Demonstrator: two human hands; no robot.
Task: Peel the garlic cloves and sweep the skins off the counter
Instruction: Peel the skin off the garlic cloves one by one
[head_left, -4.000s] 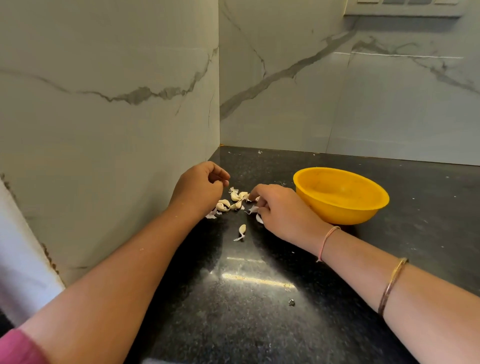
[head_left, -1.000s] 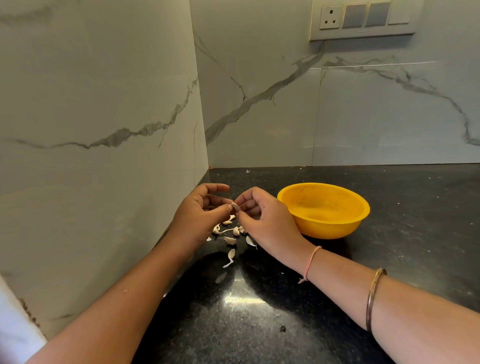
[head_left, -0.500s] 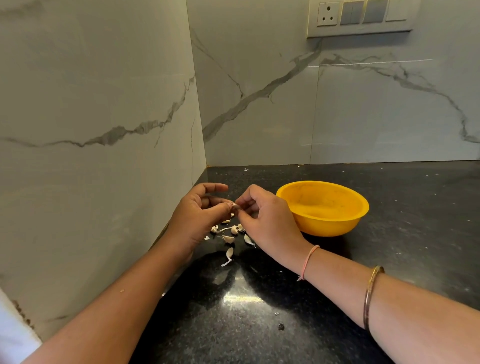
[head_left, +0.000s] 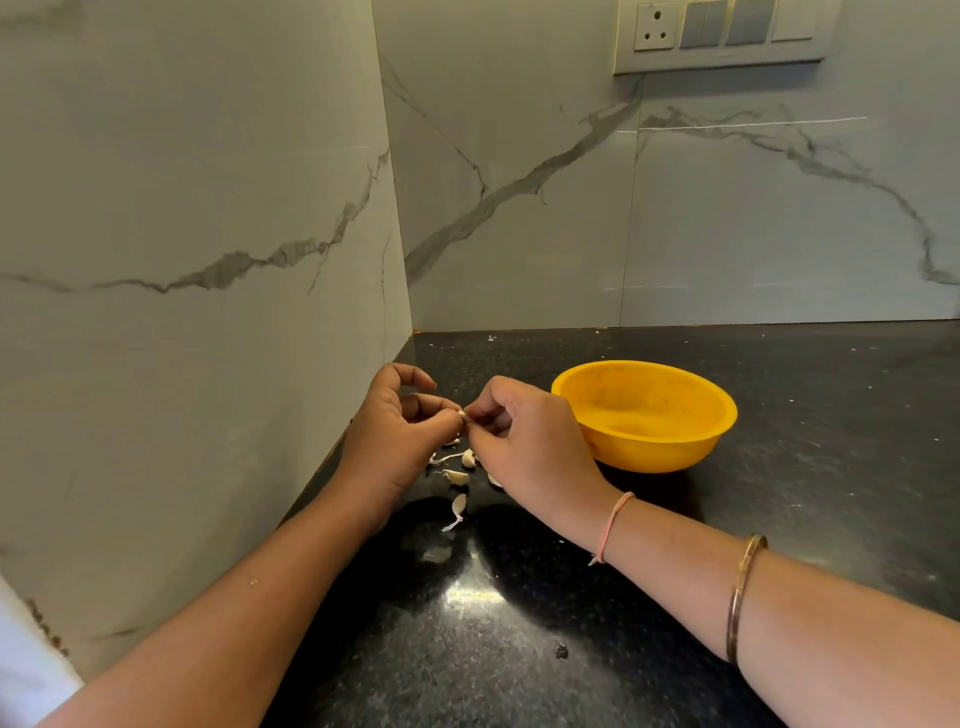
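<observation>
Head view, asker: What are your hands doing?

Me: Both are raised a little above the black counter (head_left: 571, 597), near the corner where the two marble walls (head_left: 208, 208) meet. My left hand (head_left: 395, 441) and my right hand (head_left: 524, 447) meet fingertip to fingertip, and between them I pinch one garlic clove (head_left: 461, 414). My left thumb and forefinger close on it from one side, and my right thumb and forefinger nip it from the other. The other fingers of both hands are curled.

Asker: Is that clove peeled?

Me: I cannot tell. Only a small pale sliver shows between my fingertips, and the rest is hidden.

Asker: And the rest of the garlic?

Me: The loose cloves and skins (head_left: 457, 476) lie on the counter just below my hands, between my two wrists. One clove trailing a thin tail of skin (head_left: 458, 506) lies nearest to me, apart from the others. Another piece (head_left: 494, 480) pokes out from under the heel of my right hand. They may be a mix of whole cloves and bare skins, but at this size I cannot sort them.

Asker: Anything else around?

Me: A yellow bowl (head_left: 649, 452) stands upright on the counter just right of my right hand, not touching it. I see nothing in it but smudges. A pink thread (head_left: 613, 525) circles my right wrist and a metal bangle (head_left: 743, 592) sits further up that forearm. A switch plate (head_left: 719, 36) with a socket is on the back wall, top right.
</observation>
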